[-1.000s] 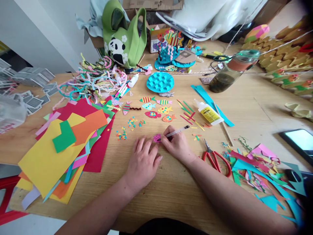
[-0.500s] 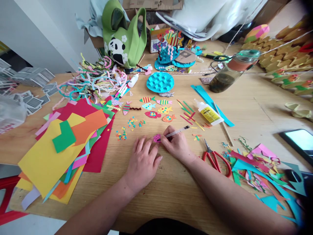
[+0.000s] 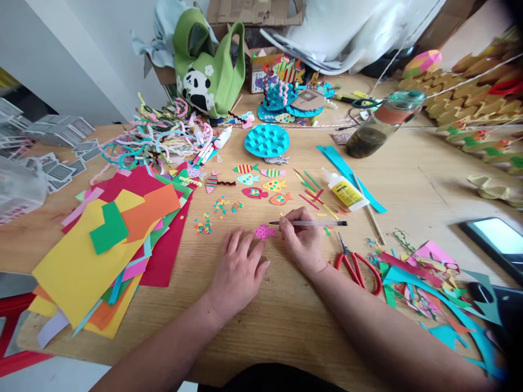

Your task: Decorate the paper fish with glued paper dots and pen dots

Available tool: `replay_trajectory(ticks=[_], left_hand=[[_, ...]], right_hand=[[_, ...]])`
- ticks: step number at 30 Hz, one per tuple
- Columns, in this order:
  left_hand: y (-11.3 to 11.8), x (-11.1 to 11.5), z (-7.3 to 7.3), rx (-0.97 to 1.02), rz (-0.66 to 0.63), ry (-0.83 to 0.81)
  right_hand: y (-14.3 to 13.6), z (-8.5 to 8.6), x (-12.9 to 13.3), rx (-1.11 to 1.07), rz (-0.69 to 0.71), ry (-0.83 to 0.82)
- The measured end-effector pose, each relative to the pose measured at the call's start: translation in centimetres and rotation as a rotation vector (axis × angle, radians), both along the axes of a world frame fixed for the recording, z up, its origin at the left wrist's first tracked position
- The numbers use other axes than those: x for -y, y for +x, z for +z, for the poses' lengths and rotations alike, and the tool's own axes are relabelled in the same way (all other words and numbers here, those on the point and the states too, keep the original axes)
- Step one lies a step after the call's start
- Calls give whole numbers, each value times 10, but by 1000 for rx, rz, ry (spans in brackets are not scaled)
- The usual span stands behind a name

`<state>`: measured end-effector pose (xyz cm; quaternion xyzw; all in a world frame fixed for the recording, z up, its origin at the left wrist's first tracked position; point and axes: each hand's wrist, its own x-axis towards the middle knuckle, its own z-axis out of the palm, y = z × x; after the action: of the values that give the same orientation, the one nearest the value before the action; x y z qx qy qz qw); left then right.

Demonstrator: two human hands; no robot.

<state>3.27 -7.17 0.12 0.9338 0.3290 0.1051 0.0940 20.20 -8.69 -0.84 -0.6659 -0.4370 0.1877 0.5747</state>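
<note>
A small pink paper fish [image 3: 265, 232] with dark dots lies flat on the wooden table. My left hand [image 3: 239, 264] rests palm down beside it, fingers spread, the fingertips at the fish's left and lower edge. Between the thumb and fingers of my right hand [image 3: 303, 239] is a pen [image 3: 322, 223], held nearly level. Its dark tip points left, just above the fish's tail. Beyond the hands lie several decorated paper fish, among them an orange one [image 3: 281, 198] and a red one [image 3: 254, 193]. Tiny paper bits [image 3: 203, 224] are scattered left of the pink fish.
Coloured paper sheets [image 3: 81, 261] are piled at left, under a heap of pipe cleaners [image 3: 159, 136]. Red-handled scissors [image 3: 357, 267] and paper scraps [image 3: 433, 283] lie at right. A glue bottle [image 3: 347, 190], a blue disc [image 3: 267, 140] and a glass jar [image 3: 378, 128] stand farther back.
My right hand has moved slightly right and lifted the pen off the pink fish, tilting it more level. The fish's tail now shows. My left hand has stayed in place.
</note>
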Motion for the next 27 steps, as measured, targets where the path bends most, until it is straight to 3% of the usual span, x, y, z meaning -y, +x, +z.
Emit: replay_trajectory(ticks=[14,27], left_hand=[[-1,-1,0,75,0,101],[-4,-10,-5,138,-20,55]], right_hand=[[8,-9,-12,9,107,-116],[10,-12,-13,33,207,-142]])
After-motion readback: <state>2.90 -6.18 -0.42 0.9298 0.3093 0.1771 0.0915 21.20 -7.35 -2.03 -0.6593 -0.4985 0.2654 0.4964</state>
